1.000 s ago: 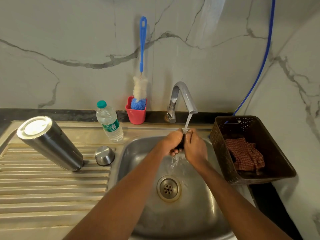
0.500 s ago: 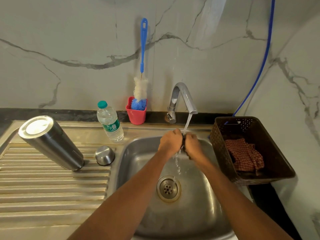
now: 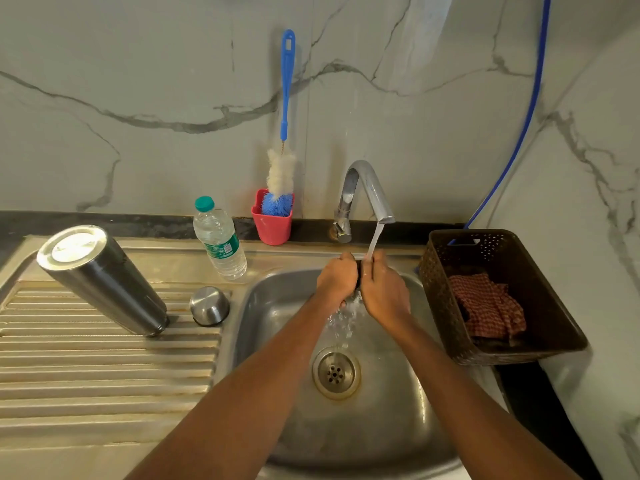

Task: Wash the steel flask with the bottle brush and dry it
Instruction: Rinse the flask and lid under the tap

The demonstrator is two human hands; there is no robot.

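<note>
Two bare forearms come up from the bottom edge over the steel sink [image 3: 273, 317], crossing above its round drain [image 3: 336, 373]. To the left, the ribbed drainboard [image 3: 86, 375] lies level with the basin. Over the far half of the basin the left hand [image 3: 337, 280] and right hand [image 3: 385, 289] are pressed close together, the fingers of both curled round a small dark piece [image 3: 358, 276] held between them. So little of it shows that I cannot say what it is, perhaps a stopper. A thin water stream [image 3: 375, 237] lands on the hands and splashes down toward the drain. The steel flask [image 3: 104, 280] stands mouth down on the drainboard, its base uppermost, well apart from both hands. Just beside its lower end sits a small steel cap [image 3: 209, 305], dome up. On the right of the sink a brown perforated basket [image 3: 440, 299] holds a crumpled red checked cloth [image 3: 485, 306]. Farther back a plastic water bottle [image 3: 220, 240] with a green lid stands on the sink's rim. Behind it a red cup [image 3: 272, 228] holds the bottle brush [image 3: 285, 98], bristles down, its blue handle leaning on the marble wall [image 3: 138, 81]. The curved tap [image 3: 363, 188] rises right of the cup, and a blue hose [image 3: 519, 133] runs up the wall behind the basket.
</note>
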